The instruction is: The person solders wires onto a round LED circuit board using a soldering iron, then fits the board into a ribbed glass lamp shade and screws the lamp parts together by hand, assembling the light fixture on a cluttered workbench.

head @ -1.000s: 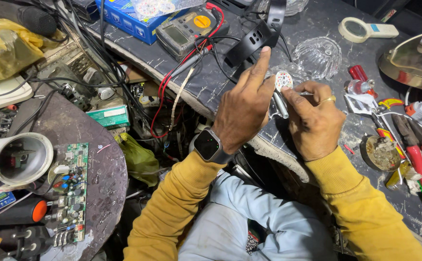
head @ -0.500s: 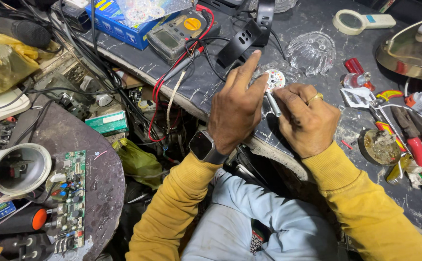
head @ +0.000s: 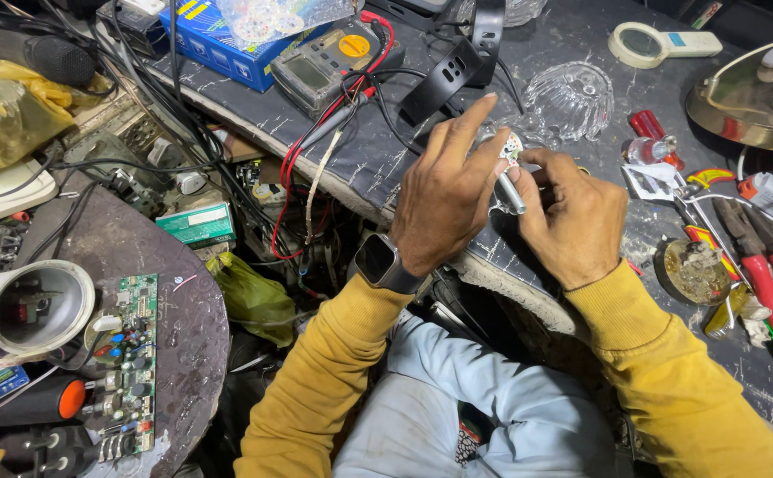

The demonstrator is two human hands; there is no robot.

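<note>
Dark marbled surface point(head: 572, 53) is cluttered: blue box point(head: 227, 44), multimeter point(head: 329, 62), red pliers point(head: 772, 283). Both hands have slid a bit right since half a second ago. Left hand point(head: 444, 204) fingers pinch a small round LED board point(head: 510, 146), index pointing up; right hand point(head: 572, 217) fingers are closed around a metal tool point(head: 512, 193) touching it.

Multimeter point(head: 329, 66) sits at the back of the worktop point(head: 572, 53), box point(head: 227, 40) to its left, glass dish point(head: 571, 99) to its right. Pliers point(head: 772, 283) lie far right, and a circuit board point(head: 130, 363) lies on the round table point(head: 187, 336) down left.
</note>
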